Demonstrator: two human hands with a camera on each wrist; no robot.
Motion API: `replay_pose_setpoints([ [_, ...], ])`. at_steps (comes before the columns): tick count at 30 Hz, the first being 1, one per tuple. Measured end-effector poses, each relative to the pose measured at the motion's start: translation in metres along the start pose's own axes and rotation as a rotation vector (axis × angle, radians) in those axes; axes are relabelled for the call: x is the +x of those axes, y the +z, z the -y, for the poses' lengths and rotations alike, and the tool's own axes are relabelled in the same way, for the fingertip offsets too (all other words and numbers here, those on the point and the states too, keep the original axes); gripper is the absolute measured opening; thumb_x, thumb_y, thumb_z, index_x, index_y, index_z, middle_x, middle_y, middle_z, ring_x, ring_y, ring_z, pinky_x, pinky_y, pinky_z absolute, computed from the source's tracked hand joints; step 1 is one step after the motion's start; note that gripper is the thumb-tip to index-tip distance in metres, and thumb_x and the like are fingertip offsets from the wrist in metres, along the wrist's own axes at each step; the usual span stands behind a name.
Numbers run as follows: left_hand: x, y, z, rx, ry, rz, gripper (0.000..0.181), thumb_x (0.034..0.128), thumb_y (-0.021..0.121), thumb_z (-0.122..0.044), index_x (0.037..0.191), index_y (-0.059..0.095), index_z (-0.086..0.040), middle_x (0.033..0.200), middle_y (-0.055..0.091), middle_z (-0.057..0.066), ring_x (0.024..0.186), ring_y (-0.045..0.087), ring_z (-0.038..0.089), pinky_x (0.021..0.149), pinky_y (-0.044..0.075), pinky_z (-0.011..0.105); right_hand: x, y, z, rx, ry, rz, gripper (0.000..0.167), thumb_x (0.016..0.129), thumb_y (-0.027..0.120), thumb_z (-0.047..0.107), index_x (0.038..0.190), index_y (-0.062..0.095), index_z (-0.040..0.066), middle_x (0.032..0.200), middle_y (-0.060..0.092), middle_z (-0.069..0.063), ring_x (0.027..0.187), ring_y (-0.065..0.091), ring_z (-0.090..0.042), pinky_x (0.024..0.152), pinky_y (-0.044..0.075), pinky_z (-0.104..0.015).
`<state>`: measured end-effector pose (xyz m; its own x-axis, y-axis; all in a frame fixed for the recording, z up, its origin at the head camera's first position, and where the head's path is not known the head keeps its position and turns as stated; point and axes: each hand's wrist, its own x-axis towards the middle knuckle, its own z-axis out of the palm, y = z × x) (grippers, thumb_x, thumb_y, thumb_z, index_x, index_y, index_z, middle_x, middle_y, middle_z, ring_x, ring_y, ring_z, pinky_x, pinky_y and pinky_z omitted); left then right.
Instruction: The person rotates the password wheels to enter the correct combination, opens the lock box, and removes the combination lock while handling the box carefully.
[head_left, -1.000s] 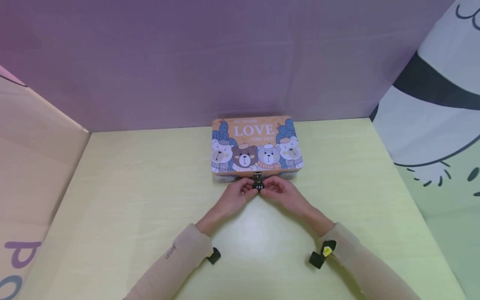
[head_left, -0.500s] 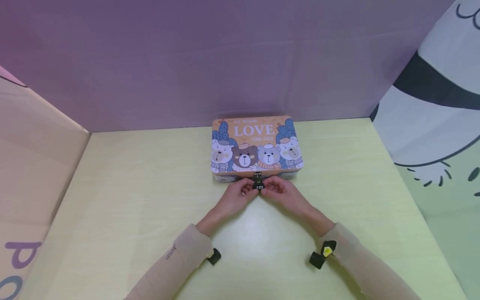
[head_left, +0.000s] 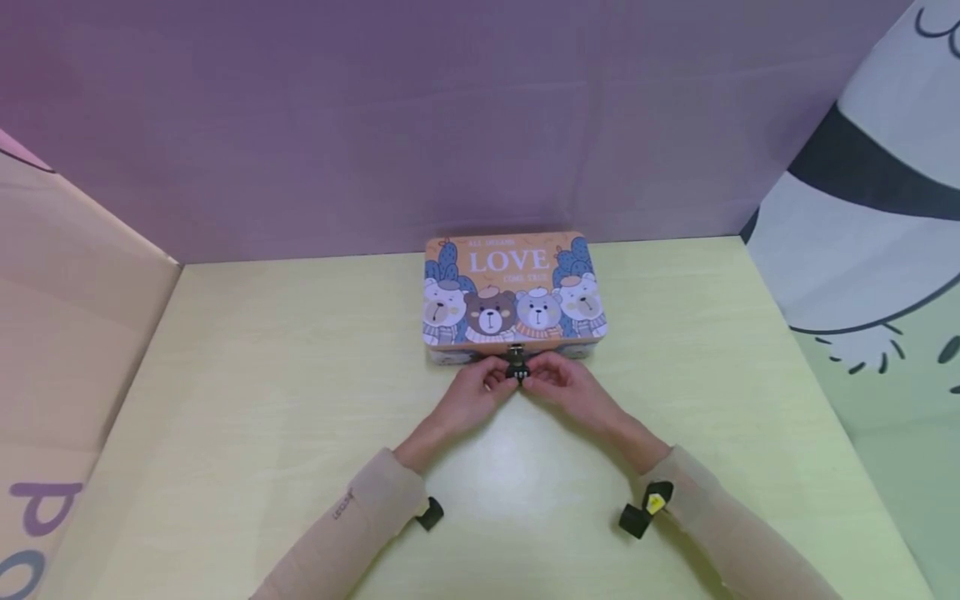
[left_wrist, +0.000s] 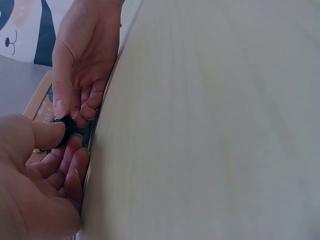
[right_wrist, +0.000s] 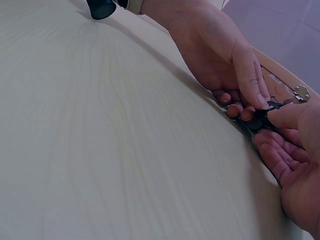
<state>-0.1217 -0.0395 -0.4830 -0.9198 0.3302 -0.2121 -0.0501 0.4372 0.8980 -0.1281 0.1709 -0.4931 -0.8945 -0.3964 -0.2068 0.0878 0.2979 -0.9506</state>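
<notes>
A lidded tin box printed with bears and the word LOVE stands at the back of the table. From the metal clasp on its front hangs a small black combination padlock with number dials. My left hand pinches the padlock's left side between thumb and fingers. On the opposite side, my right hand pinches it too. In the left wrist view both thumbs meet at the black padlock, their fingers curled beneath it. The fingers partly cover the padlock in both wrist views.
The pale wooden table spreads around the box. A purple wall panel rises right behind it. Printed panels flank the table at left and right. Black wrist cameras sit at the cuffs.
Both hands stay at the padlock with hardly any movement. The digits on its dials look slightly different from frame to frame, though they are too small to read.
</notes>
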Motion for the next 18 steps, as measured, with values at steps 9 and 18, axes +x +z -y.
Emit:
replay_pose_setpoints([
  [9,0.0012,0.001,0.0012,0.004,-0.001,-0.003,0.021,0.101,0.065,-0.018,0.116,0.067,-0.004,0.1,0.065,0.006,0.089,0.058,0.017,0.081,0.053,0.031,0.0,-0.0001,-0.0001,-0.008,0.002,-0.002,0.026,0.099,0.069,0.015,0.121,0.064,0.001,0.111,0.069,-0.012,0.102,0.065,-0.024,0.095,0.053,-0.037],
  [18,0.0001,0.0007,0.0007,0.002,-0.002,-0.009,0.019,0.1021,0.063,-0.02,0.114,0.068,-0.006,0.098,0.065,0.005,0.087,0.058,0.017,0.078,0.052,0.031,0.0005,-0.0001,-0.0017,0.003,-0.005,0.003,0.026,0.098,0.069,0.014,0.12,0.064,0.001,0.111,0.069,-0.013,0.101,0.065,-0.024,0.094,0.054,-0.034],
])
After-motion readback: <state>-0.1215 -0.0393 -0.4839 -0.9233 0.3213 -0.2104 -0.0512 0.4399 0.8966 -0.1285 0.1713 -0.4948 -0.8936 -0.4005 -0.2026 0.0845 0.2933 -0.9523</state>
